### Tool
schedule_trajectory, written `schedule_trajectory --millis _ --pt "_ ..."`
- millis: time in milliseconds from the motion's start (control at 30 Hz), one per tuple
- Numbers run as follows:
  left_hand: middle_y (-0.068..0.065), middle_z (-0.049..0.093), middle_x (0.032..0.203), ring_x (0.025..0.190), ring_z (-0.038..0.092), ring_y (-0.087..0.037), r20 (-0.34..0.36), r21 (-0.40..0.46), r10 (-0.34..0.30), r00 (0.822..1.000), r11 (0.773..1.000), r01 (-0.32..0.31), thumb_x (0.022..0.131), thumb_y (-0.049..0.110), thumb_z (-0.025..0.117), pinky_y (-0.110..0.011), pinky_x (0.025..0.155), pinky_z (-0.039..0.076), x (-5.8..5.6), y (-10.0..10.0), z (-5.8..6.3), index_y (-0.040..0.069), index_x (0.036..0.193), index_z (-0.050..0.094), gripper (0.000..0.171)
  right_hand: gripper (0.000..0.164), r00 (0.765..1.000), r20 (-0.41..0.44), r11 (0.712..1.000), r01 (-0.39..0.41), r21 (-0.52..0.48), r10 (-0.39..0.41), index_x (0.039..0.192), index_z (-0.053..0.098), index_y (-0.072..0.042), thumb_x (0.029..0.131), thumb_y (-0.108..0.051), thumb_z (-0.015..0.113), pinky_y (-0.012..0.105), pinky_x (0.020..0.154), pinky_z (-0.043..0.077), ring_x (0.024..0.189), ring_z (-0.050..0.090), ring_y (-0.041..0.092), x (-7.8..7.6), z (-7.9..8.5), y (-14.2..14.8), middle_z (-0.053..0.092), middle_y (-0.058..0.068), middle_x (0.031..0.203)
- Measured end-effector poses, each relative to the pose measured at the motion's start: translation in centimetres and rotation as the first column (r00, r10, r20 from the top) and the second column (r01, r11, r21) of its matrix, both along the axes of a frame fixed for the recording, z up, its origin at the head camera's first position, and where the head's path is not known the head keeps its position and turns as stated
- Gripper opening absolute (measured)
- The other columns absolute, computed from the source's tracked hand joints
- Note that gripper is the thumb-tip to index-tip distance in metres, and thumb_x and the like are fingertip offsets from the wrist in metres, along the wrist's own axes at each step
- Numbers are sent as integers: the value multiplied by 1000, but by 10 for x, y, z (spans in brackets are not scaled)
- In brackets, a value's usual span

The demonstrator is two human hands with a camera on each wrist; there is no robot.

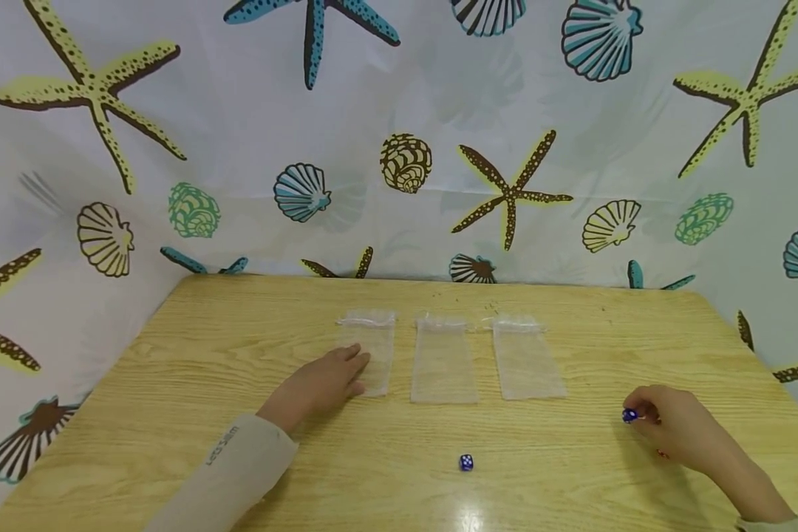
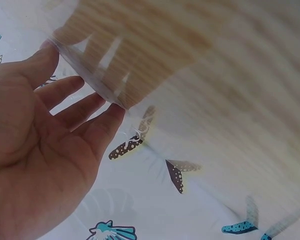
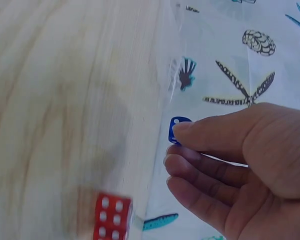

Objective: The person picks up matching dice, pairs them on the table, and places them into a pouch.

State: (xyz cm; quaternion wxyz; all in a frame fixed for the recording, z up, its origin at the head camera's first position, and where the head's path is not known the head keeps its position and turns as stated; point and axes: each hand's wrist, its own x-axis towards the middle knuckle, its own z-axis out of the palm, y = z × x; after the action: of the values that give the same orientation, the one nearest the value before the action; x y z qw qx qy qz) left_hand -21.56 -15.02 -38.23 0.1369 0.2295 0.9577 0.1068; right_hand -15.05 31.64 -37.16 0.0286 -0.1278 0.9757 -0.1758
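Note:
My right hand pinches a blue die between thumb and fingertips, held above the right part of the table; the right wrist view shows its white dots. Partly hidden by that hand, a red die lies on the table. My left hand rests with extended fingers on the leftmost of three sheer drawstring pouches. To its right, the middle pouch and the right pouch lie flat in a row. Another blue die sits on the table nearer the front.
The wooden table has a glossy surface with a light reflection near the front. Behind it and along both sides hangs a white cloth printed with starfish and shells.

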Motion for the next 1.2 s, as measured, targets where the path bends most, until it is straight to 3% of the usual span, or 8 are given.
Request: schedule_trajectory --millis 133,367,600,1200 --pt "-23 29 152 140 28 -40 -18 10 -22 1000 1000 22 100 23 49 -52 113 27 1 0 -1 -2 144 36 53 12 999 -14 999 -38 -22 37 94 67 -3 82 -1 69 24 60 46 72 53 7 -2 -2 -17 63 -2 83" --pt "-23 29 152 141 28 -40 -25 -21 -9 1000 1000 8 100 22 48 -52 112 28 -3 1 0 -1 145 36 52 11 995 -5 992 -104 -74 103 94 68 -6 83 -4 69 23 62 47 74 54 6 -3 -2 -52 63 -3 86" --pt "-23 30 152 140 29 -40 -39 -43 -22 999 999 21 99 22 50 -52 111 30 -4 1 -3 -2 144 37 52 10 978 -37 972 -206 -109 203 89 68 -9 82 -3 70 21 62 47 71 51 3 -1 -3 -86 62 -5 82" --pt "-24 29 152 141 27 -39 -32 -38 -20 999 999 19 101 23 47 -51 113 28 0 2 -1 -2 145 35 52 13 939 -6 929 -342 -138 345 87 68 -8 79 2 66 20 62 45 71 50 3 16 -11 -145 60 -5 80"
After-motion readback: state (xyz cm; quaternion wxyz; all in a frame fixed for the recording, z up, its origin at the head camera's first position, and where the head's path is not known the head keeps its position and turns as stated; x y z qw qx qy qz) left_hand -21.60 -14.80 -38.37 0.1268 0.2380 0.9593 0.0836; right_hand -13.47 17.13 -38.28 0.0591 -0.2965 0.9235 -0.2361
